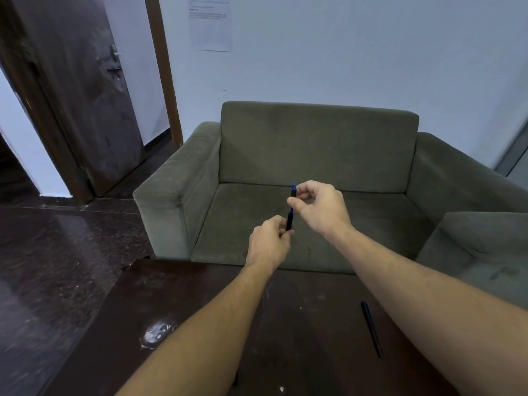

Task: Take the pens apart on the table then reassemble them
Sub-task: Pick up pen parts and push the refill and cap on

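Note:
I hold a dark pen with blue parts upright in the air beyond the table's far edge. My left hand (270, 241) pinches the black lower barrel (290, 221). My right hand (317, 207) grips the blue upper part (293, 190), whose tip pokes out above the fingers. A short blue stretch shows between the two hands. A second black pen (371, 328) lies whole on the dark wooden table (171, 281) at the right, just left of my right forearm.
A grey-green sofa (314, 155) stands right behind the table, with another cushion at the right edge. A white smudge (157, 332) marks the table's left part. A dark door (80, 95) stands open at the left over a glossy dark floor.

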